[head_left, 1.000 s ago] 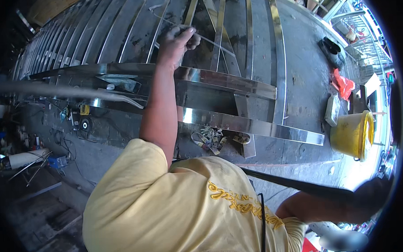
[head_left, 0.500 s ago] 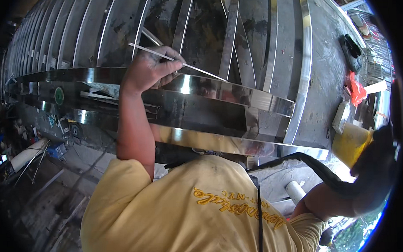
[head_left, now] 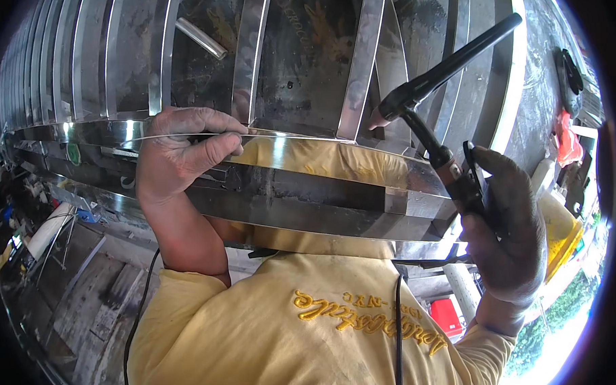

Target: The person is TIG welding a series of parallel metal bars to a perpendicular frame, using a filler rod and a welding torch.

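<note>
A thin metal filler rod is pinched between the thumb and fingers of my left hand. Its right end reaches the spot where a slanted flat bar meets a long polished metal rail. My right hand grips a black TIG welding torch by its handle. The torch head is raised above the right part of the frame, its long back cap slanting up to the right. Whether its tip touches the metal cannot be made out.
More crossbars run off to the left. A short metal tube lies between bars. On the right are black footwear, a red plastic bag and a yellow bucket. A red box sits below.
My right hand has come in from the lower right, bringing the torch over the frame. My left hand has shifted left and down, and the rod now lies nearly level along the rail.
</note>
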Action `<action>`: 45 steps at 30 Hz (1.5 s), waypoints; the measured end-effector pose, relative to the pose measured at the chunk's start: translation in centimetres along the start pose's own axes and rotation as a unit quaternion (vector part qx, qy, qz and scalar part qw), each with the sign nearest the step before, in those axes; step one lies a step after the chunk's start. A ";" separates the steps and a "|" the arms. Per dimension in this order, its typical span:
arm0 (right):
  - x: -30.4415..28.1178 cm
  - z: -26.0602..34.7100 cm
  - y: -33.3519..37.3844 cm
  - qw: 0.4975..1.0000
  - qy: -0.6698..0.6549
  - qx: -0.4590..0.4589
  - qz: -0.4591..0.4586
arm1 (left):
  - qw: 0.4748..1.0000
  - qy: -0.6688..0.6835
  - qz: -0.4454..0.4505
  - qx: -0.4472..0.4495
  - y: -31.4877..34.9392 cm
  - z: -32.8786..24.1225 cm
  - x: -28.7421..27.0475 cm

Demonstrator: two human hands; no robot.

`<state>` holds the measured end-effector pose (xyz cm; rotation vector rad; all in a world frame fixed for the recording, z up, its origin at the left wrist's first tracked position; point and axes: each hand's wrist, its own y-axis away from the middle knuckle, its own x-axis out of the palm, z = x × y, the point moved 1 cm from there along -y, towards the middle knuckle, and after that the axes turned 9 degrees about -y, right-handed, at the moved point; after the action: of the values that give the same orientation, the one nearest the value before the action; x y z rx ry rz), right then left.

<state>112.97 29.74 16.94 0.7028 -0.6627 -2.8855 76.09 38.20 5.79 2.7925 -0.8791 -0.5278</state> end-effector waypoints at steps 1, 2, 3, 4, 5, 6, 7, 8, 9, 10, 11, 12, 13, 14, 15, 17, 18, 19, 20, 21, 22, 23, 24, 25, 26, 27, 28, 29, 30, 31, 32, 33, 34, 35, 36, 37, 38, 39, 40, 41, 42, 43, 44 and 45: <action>0.2 0.0 -0.2 1.000 -0.004 0.004 0.001 | 1.000 0.008 -0.005 -0.012 0.0 -0.1 0.0; 0.2 0.0 -0.5 1.000 -0.003 0.004 0.012 | 1.000 0.006 -0.002 -0.016 0.1 -0.1 0.0; 0.2 -0.1 -0.8 1.000 -0.003 0.003 0.022 | 0.999 0.023 -0.003 -0.039 0.2 -0.1 0.0; 0.3 -0.4 -0.9 1.000 -0.006 0.005 0.023 | 0.997 0.039 -0.005 -0.061 0.3 -0.1 0.0; 0.3 -0.6 -1.1 1.000 -0.005 -0.011 0.025 | 0.997 0.037 -0.003 -0.065 0.4 -0.1 0.1; 0.4 -0.8 -1.2 0.999 -0.005 -0.027 0.028 | 0.997 0.043 -0.016 -0.066 0.4 -0.1 0.2; 0.3 -0.8 -1.1 0.999 -0.005 -0.023 0.025 | 0.996 0.054 -0.024 -0.065 0.4 0.0 0.2; 0.2 -0.7 -1.0 0.999 -0.003 0.003 0.033 | 0.996 0.055 -0.019 -0.066 0.4 0.1 0.2; 0.0 -0.5 -0.9 0.999 -0.002 0.029 0.040 | 0.996 0.058 -0.027 -0.064 0.3 0.1 0.1; -0.3 -0.6 -1.0 0.997 -0.003 0.052 0.052 | 0.996 0.056 -0.039 -0.064 0.4 0.1 0.0; -0.5 -0.6 -1.1 0.995 -0.003 0.074 0.063 | 0.996 0.055 -0.038 -0.066 0.4 0.0 0.1; -0.6 -0.6 -1.2 0.993 -0.003 0.096 0.074 | 0.996 0.043 -0.034 -0.075 0.4 -0.1 0.2; -0.7 -0.4 -1.3 0.993 -0.005 0.097 0.074 | 0.996 0.032 -0.029 -0.083 0.4 -0.2 0.3; -0.7 -0.2 -1.6 0.990 0.013 0.097 0.098 | 0.996 0.031 -0.027 -0.084 0.4 -0.1 0.2; -0.6 -0.2 -1.8 0.987 0.031 0.098 0.122 | 0.996 0.037 -0.024 -0.073 0.4 -0.1 0.2; -0.4 -0.5 -1.9 0.988 0.026 0.091 0.125 | 0.997 0.043 -0.020 -0.061 0.4 0.1 0.1; -0.3 -0.6 -2.0 0.988 0.020 0.083 0.128 | 0.997 0.040 -0.022 -0.055 0.4 0.1 0.2; -0.3 -0.5 -2.1 0.988 0.019 0.083 0.128 | 0.998 0.035 -0.024 -0.050 0.4 0.1 0.2; -0.4 -0.4 -2.2 0.987 0.019 0.079 0.139 | 0.998 0.035 -0.024 -0.051 0.4 0.0 0.2; -0.4 -0.4 -2.3 0.986 0.019 0.074 0.150 | 0.997 0.039 -0.024 -0.061 0.4 -0.1 0.2; -0.3 -0.5 -2.2 0.986 0.019 0.074 0.150 | 0.996 0.043 -0.025 -0.070 0.3 -0.1 0.2; -0.2 -0.8 -2.1 0.988 0.012 0.064 0.141 | 0.996 0.043 -0.025 -0.070 0.4 -0.1 0.2; -0.2 -0.9 -2.1 0.990 0.006 0.054 0.132 | 0.994 0.049 -0.039 -0.085 0.5 -0.1 0.3; -0.2 -0.9 -2.0 0.990 0.005 0.055 0.132 | 0.992 0.055 -0.054 -0.099 0.6 0.0 0.3; -0.2 -0.9 -1.9 0.990 -0.003 0.065 0.126 | 0.992 0.055 -0.054 -0.100 0.6 0.0 0.3; -0.2 -0.9 -1.9 0.990 -0.011 0.075 0.120 | 0.992 0.056 -0.050 -0.101 0.5 0.0 0.3; -0.2 -1.0 -1.9 0.990 -0.011 0.075 0.121 | 0.992 0.057 -0.045 -0.101 0.5 0.1 0.3; -0.1 -1.0 -1.9 0.990 -0.018 0.076 0.118 | 0.992 0.057 -0.046 -0.102 0.5 0.1 0.3; -0.1 -1.0 -1.8 0.990 -0.025 0.078 0.115 | 0.993 0.049 -0.047 -0.092 0.5 0.0 0.4; -0.1 -1.1 -1.9 0.990 -0.025 0.078 0.116 | 0.995 0.042 -0.048 -0.082 0.5 0.0 0.4; -0.1 -1.1 -2.0 0.991 -0.008 0.055 0.125 | 0.995 0.043 -0.048 -0.082 0.5 0.0 0.4; 0.0 -1.0 -2.0 0.990 0.010 0.033 0.135 | 0.995 0.043 -0.048 -0.078 0.5 0.0 0.5; 0.1 -1.0 -2.0 0.990 0.011 0.033 0.134 | 0.995 0.044 -0.047 -0.074 0.5 0.1 0.4; 0.2 -0.8 -2.0 0.991 0.015 0.033 0.129 | 0.995 0.045 -0.047 -0.073 0.5 0.1 0.4; 0.5 -0.7 -1.9 0.991 0.020 0.034 0.124 | 0.995 0.057 -0.036 -0.068 0.4 0.2 0.4; 0.8 -0.9 -2.2 0.991 0.017 0.032 0.128 | 0.995 0.064 -0.029 -0.068 0.5 0.1 0.3; 1.2 -1.1 -2.4 0.993 0.020 0.021 0.113 | 0.995 0.062 -0.031 -0.071 0.5 0.0 0.2; 1.3 -1.2 -2.7 0.995 0.022 0.009 0.097 | 0.995 0.054 -0.030 -0.072 0.5 -0.1 0.1; 1.2 -1.2 -2.7 0.995 0.024 0.010 0.096 | 0.996 0.049 -0.025 -0.069 0.5 -0.1 0.1; 1.0 -1.1 -2.8 0.992 0.044 0.002 0.115 | 0.996 0.050 -0.025 -0.068 0.5 0.0 0.1; 0.9 -1.1 -2.9 0.989 0.063 -0.007 0.134 | 0.996 0.049 -0.025 -0.069 0.4 0.0 0.1; 1.0 -1.0 -2.8 0.989 0.064 -0.006 0.134 | 0.996 0.049 -0.024 -0.069 0.4 0.0 0.1; 1.2 -0.9 -2.8 0.990 0.049 0.004 0.129 | 0.996 0.050 -0.024 -0.069 0.4 0.0 0.1; 1.3 -0.9 -2.9 0.992 0.034 0.014 0.124 | 0.996 0.048 -0.025 -0.068 0.4 0.0 0.1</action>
<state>112.26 31.74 14.46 0.6656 -0.7261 -2.6195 75.96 37.83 5.87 2.6978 -0.7280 -0.4397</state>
